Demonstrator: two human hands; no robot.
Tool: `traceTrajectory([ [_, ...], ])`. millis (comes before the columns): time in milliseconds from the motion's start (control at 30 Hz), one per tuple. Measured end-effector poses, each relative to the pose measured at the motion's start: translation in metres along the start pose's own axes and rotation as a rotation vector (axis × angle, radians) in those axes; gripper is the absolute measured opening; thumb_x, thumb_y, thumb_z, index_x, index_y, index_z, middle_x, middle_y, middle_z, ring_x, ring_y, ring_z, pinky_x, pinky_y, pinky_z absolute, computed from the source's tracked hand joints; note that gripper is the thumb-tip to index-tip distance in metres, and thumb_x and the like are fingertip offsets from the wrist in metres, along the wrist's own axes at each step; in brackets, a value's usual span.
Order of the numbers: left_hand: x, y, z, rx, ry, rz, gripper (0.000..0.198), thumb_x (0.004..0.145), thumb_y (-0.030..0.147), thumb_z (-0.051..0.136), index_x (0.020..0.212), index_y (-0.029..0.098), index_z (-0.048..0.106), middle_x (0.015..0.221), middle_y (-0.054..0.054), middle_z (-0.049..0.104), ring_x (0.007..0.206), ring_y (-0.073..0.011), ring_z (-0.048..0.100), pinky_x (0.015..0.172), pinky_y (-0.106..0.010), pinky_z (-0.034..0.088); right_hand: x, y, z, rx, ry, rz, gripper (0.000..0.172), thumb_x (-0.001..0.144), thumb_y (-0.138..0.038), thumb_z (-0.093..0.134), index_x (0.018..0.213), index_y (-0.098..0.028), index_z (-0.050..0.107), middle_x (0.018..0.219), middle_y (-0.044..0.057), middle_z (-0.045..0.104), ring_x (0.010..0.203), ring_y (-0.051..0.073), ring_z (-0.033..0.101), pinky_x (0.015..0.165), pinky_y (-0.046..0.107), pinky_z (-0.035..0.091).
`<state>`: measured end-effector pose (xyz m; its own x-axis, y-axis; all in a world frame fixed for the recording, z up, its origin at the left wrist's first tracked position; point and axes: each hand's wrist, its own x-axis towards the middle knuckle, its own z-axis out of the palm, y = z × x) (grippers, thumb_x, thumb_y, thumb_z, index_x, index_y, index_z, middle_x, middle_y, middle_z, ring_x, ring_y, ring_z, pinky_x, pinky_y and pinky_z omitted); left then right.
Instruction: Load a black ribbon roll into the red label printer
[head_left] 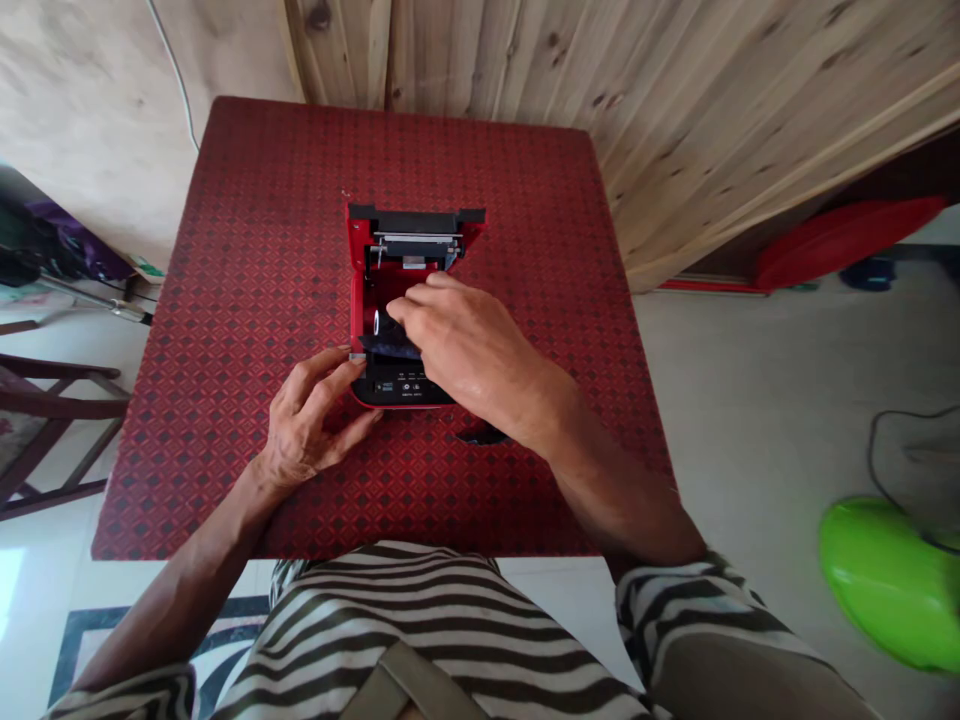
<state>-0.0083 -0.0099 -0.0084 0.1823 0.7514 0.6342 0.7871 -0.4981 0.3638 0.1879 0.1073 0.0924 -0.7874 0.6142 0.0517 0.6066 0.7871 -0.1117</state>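
Note:
A red and black thermal printer [401, 392] stands on the table with its lid [417, 222] raised. Inside its red compartment lies a dark roll [397, 345], its pale core end showing at the left and a flap of dark sheet at its front. My right hand [472, 340] reaches in from the right with curled fingers on the roll; its fingertips are partly hidden. My left hand [315, 410] grips the printer's front left corner, fingers on the side and thumb by the front edge. A black strip [482, 437] lies under my right wrist.
The table [247, 250] has a red patterned cover. Wooden planks [480, 60] rise behind it. A wooden chair [64, 430] stands at the left, with a bright green rounded object [885, 585] on the floor at the right. A white cable [174, 65] hangs at the back left.

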Motion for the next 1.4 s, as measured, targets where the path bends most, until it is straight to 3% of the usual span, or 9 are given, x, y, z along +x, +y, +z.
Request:
traceTrajectory([
  [367,0.000,-0.001,0.000,0.003,-0.008,-0.004,0.073,0.089,0.035,0.084,0.154,0.028,0.050,0.137,-0.012,0.068,0.123,-0.0266,0.071,0.104,-0.040,0.064,0.007,0.002,0.006,-0.026,-0.066,0.023,0.031,0.100,0.000,0.051,0.101,-0.011,0.079,0.103,0.016,0.080,0.105,0.029,0.072,0.094,0.040,0.053],
  [533,0.000,0.000,-0.001,0.000,-0.007,-0.002,0.073,0.089,0.035,0.084,0.153,0.027,0.051,0.137,-0.012,0.068,0.122,-0.0258,0.071,0.104,-0.039,0.064,0.021,0.002,0.003,-0.021,-0.214,0.104,0.037,0.100,0.004,0.046,0.102,-0.008,0.081,0.101,0.021,0.079,0.104,0.032,0.074,0.082,0.039,0.054],
  [667,-0.001,-0.001,0.000,0.017,-0.028,-0.028,0.069,0.091,0.038,0.082,0.152,0.029,0.051,0.138,-0.011,0.068,0.123,-0.0263,0.071,0.104,-0.041,0.064,0.028,0.008,0.010,0.029,-0.215,0.123,0.034,0.100,0.001,0.048,0.100,-0.011,0.080,0.101,0.019,0.078,0.092,0.029,0.075,0.077,0.037,0.052],
  [800,-0.002,-0.002,0.000,0.033,-0.023,-0.025,0.066,0.090,0.039,0.082,0.148,0.027,0.054,0.137,-0.012,0.068,0.123,-0.0267,0.072,0.104,-0.042,0.065,0.018,0.017,0.014,0.065,-0.163,0.057,0.037,0.099,0.003,0.043,0.102,-0.012,0.077,0.103,0.015,0.079,0.101,0.025,0.073,0.091,0.036,0.054],
  [933,0.000,-0.002,-0.004,-0.019,-0.016,-0.039,0.066,0.092,0.044,0.080,0.149,0.027,0.052,0.134,-0.011,0.070,0.121,-0.0267,0.072,0.102,-0.043,0.064,-0.010,0.022,0.002,0.324,-0.046,-0.067,0.050,0.094,0.007,0.042,0.130,-0.016,0.068,0.125,0.009,0.077,0.118,0.021,0.070,0.110,0.039,0.051],
  [1033,0.005,-0.001,-0.012,-0.100,-0.009,-0.101,0.061,0.096,0.048,0.074,0.149,0.025,0.054,0.133,-0.011,0.070,0.118,-0.0271,0.072,0.100,-0.044,0.064,-0.034,0.020,-0.005,0.469,0.039,-0.131,0.052,0.094,-0.001,0.056,0.143,-0.018,0.060,0.141,0.009,0.070,0.131,0.024,0.064,0.117,0.045,0.049],
  [1200,0.042,-0.007,-0.027,-0.125,0.040,-0.179,0.049,0.103,0.051,0.062,0.147,0.030,0.058,0.131,-0.007,0.068,0.111,-0.0235,0.071,0.091,-0.042,0.066,-0.048,0.002,0.005,0.387,0.210,-0.002,0.019,0.103,-0.015,0.060,0.118,-0.018,0.070,0.115,0.010,0.074,0.111,0.027,0.065,0.104,0.047,0.056],
  [1300,0.081,-0.012,-0.030,-0.057,0.058,-0.151,0.047,0.107,0.050,0.057,0.149,0.030,0.054,0.139,-0.004,0.063,0.124,-0.0216,0.068,0.096,-0.038,0.065,-0.049,-0.007,0.014,0.330,0.291,0.029,0.018,0.106,-0.015,0.054,0.105,-0.019,0.071,0.108,0.010,0.072,0.103,0.025,0.064,0.096,0.042,0.056],
  [1400,0.118,-0.018,-0.025,0.003,-0.004,-0.119,0.059,0.109,0.061,0.046,0.151,0.019,0.051,0.147,-0.007,0.058,0.135,-0.0231,0.063,0.101,-0.036,0.061,-0.052,-0.010,0.020,0.271,0.340,0.011,0.016,0.105,-0.013,0.055,0.104,-0.019,0.070,0.110,0.010,0.072,0.102,0.024,0.064,0.092,0.038,0.055],
])
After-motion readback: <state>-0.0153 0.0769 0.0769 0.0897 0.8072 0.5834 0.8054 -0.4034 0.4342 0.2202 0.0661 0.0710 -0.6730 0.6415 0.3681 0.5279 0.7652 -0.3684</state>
